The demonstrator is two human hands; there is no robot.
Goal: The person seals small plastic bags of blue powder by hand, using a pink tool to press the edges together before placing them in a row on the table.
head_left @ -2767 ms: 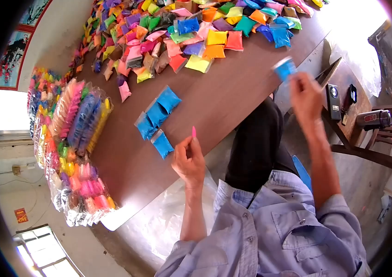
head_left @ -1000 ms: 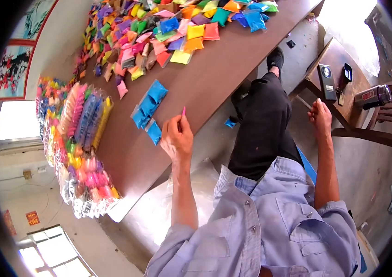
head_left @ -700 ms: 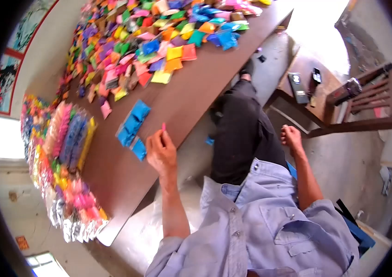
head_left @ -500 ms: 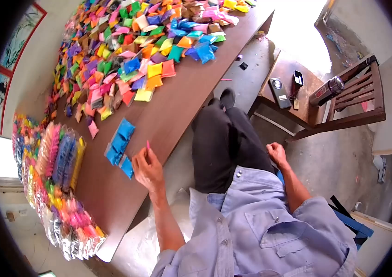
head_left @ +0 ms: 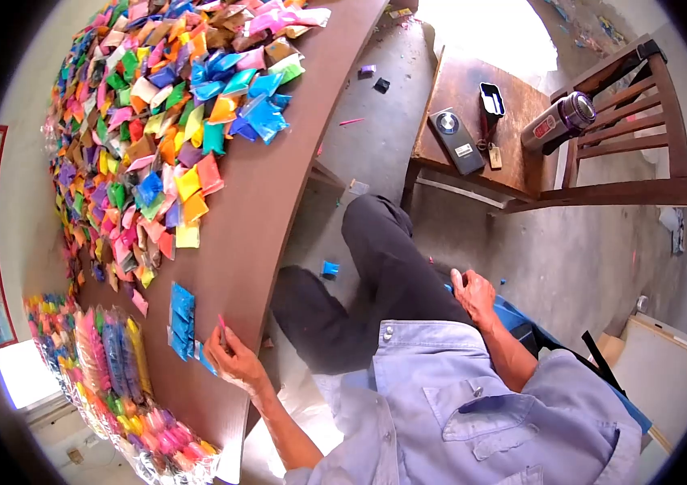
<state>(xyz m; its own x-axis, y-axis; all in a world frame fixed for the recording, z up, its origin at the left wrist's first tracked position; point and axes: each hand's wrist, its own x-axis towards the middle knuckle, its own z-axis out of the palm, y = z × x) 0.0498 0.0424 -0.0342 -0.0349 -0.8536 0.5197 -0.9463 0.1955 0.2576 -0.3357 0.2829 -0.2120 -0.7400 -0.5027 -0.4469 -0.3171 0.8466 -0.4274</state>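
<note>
My left hand (head_left: 235, 360) is over the near edge of the brown table, fingers pinched round a thin pink stick-like thing (head_left: 222, 326); its exact kind is too small to tell. Just beyond those fingers lies a strip of blue packets (head_left: 183, 321) on the tabletop. Another blue packet (head_left: 207, 361) is partly covered by the hand. My right hand (head_left: 477, 299) rests low beside my thigh, by the blue seat edge. Its fingers are curled, the thumb on top, and whatever they hold, if anything, is hidden.
A big heap of colourful packets (head_left: 149, 137) covers the table's (head_left: 234, 259) far part. Bundled bags (head_left: 113, 356) line its left side. On a wooden stool (head_left: 461, 81) are a black device (head_left: 457, 144) and a flask (head_left: 558, 121), beside a chair (head_left: 626, 145). One blue packet (head_left: 330, 269) lies on the floor.
The view has turned and shifted right. My knees have moved apart, and a blue packet on the floor shows between them. My left hand still pinches the pink thing.
</note>
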